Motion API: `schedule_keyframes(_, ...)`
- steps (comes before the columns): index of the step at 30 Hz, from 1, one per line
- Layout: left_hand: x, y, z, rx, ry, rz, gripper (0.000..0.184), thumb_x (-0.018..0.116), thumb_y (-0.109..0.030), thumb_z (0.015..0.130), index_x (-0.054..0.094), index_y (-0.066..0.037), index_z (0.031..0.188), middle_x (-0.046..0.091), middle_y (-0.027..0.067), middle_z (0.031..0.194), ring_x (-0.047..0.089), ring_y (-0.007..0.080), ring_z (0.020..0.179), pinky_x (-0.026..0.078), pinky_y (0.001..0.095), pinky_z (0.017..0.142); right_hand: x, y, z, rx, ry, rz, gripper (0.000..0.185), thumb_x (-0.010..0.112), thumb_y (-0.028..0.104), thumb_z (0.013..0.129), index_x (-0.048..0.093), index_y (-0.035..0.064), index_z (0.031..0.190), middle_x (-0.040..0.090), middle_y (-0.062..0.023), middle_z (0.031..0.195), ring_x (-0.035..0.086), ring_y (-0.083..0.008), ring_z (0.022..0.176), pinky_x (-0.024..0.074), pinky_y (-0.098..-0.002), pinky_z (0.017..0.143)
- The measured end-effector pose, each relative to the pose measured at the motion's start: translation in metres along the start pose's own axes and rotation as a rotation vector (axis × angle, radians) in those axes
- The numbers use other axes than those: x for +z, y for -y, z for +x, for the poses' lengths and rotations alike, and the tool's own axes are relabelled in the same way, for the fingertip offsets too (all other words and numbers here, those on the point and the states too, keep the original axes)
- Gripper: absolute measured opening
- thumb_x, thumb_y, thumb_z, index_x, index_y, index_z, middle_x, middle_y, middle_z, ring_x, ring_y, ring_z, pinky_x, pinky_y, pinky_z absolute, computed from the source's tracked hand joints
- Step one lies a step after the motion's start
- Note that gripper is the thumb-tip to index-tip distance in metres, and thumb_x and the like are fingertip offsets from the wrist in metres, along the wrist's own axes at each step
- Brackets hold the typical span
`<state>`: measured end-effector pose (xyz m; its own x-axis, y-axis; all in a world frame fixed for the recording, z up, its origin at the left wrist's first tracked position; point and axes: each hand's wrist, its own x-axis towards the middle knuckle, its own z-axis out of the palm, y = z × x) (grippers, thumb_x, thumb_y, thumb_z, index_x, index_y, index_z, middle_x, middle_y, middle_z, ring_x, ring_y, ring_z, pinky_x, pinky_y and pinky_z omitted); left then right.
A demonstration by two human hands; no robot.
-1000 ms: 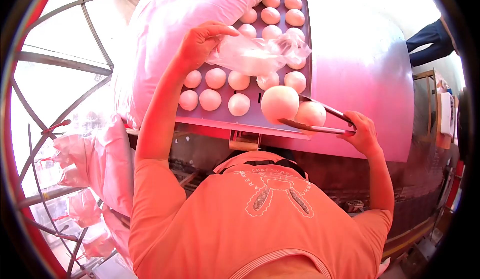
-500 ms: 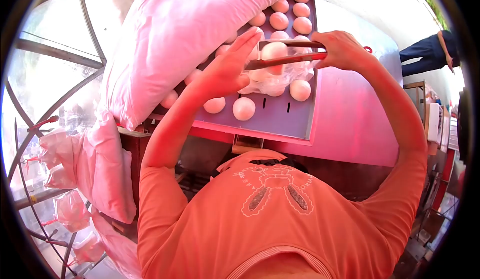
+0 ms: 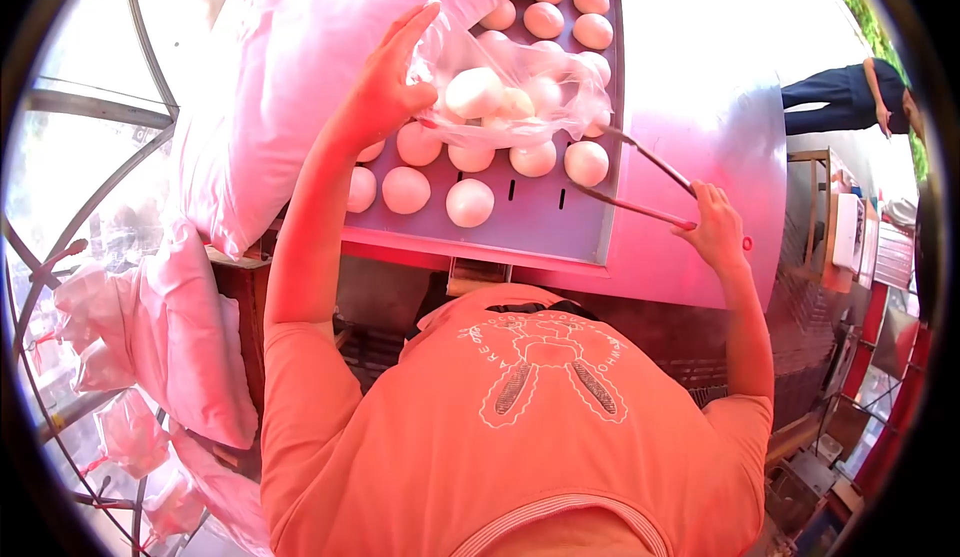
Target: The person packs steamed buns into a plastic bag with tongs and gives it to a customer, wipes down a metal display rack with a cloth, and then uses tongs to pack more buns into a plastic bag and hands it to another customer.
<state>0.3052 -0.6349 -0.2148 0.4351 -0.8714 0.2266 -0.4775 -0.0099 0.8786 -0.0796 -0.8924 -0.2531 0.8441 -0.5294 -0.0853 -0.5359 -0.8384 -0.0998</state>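
My left hand grips the rim of a clear plastic bag, which hangs spread out over the tray. Inside the bag are round pale buns, seen partly through the film. At the right, my right hand is closed round the handle end of metal tongs. The tongs' two arms stand apart with nothing between their tips, beside a bun at the tray's right side. More white buns sit in rows on the purplish tray.
A thick pink quilt covers the tray's left part. A shiny metal worktop extends to the right. Tied plastic bags hang along a metal frame at the left. Another person stands at the far right, near a shelf.
A bun that was between the tongs is now in the bag. My right hand has drawn the tongs out to the lower right, and they have spread. My left hand has moved left with the bag.
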Motion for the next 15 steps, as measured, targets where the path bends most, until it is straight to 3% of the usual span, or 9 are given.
schedule_keyframes(5,0.008,-0.018,0.011,-0.033,0.005,-0.025,0.071,0.051,0.002,0.067,0.036,0.000,0.136,0.032,0.0138,0.142,0.033,0.0230,0.129,0.029,0.0292,0.103,0.062,0.000,0.011,-0.134,-0.015,-0.243,0.060,0.082,0.021,0.056,0.050,0.0079,0.106,0.057,-0.0068,0.094,0.056,-0.0258,0.092,0.0485,-0.0388,0.072)
schedule_keyframes(7,0.006,-0.020,0.015,-0.024,-0.006,0.055,0.072,0.051,0.002,0.067,0.035,0.000,0.137,0.031,0.0136,0.142,0.033,0.0217,0.129,0.030,0.0285,0.103,0.063,-0.006,-0.001,-0.103,0.019,-0.224,0.056,0.081,0.021,0.057,0.050,0.0074,0.102,0.056,-0.0056,0.090,0.056,-0.0240,0.089,0.0486,-0.0374,0.069)
schedule_keyframes(15,0.012,-0.027,0.011,-0.110,0.021,-0.116,0.071,0.051,0.002,0.068,0.035,0.000,0.137,0.030,0.0134,0.143,0.033,0.0219,0.128,0.034,0.0277,0.099,0.107,0.023,0.010,-0.111,-0.062,-0.053,0.045,0.078,0.021,0.063,0.050,0.0089,0.096,0.056,-0.0055,0.086,0.057,-0.0249,0.086,0.0481,-0.0377,0.066)
